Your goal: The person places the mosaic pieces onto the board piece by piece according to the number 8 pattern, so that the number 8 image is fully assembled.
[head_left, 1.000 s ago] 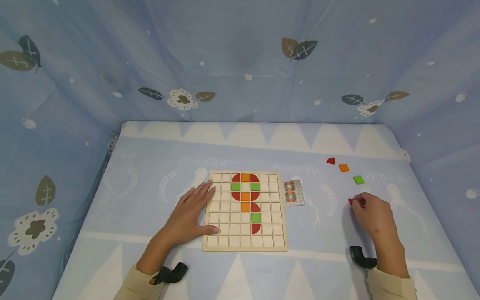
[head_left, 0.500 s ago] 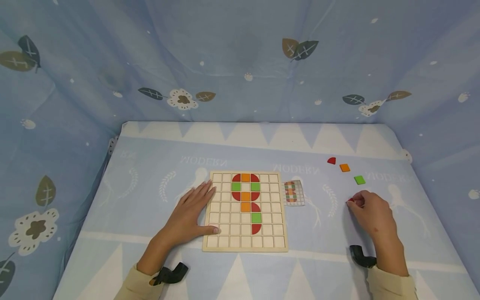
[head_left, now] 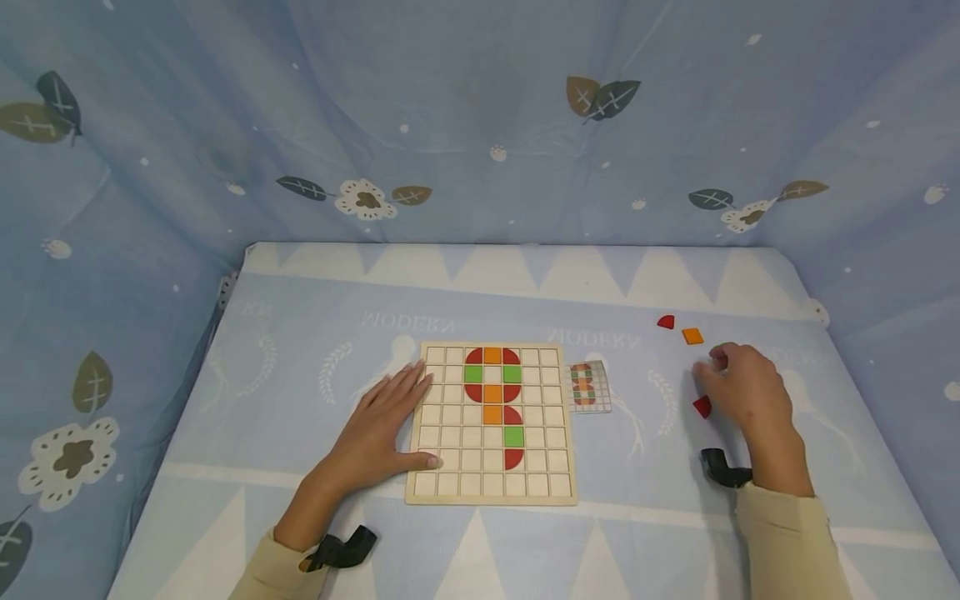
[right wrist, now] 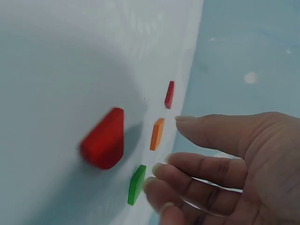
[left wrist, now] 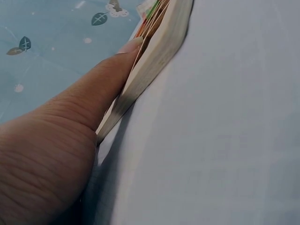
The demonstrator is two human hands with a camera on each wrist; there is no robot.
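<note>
My left hand [head_left: 375,433] lies spread along the left edge of a wooden grid board [head_left: 457,483], its thumb resting over the border. Red quarter-circle pieces plus orange and green square tiles fill some cells of the board. To the right, my right hand [head_left: 750,387] hovers with thumb and fingers apart, holding nothing. Under it is a green square tile [right wrist: 137,185], hidden in the head view but seen close to the fingertips in the right wrist view. A red quarter-circle piece [head_left: 702,407] lies just below the hand.
Beyond the right hand lie an orange square tile [head_left: 692,336] and another red quarter-circle piece [head_left: 667,322]. A small pattern card [head_left: 602,392] sits against the board's right edge. Blue patterned cloth [head_left: 487,192] stands behind the table and at both sides.
The right hand has let go of the red quarter-circle piece, which now lies on the table. That hand has moved away from me, over the green tile. The left hand stays put.
</note>
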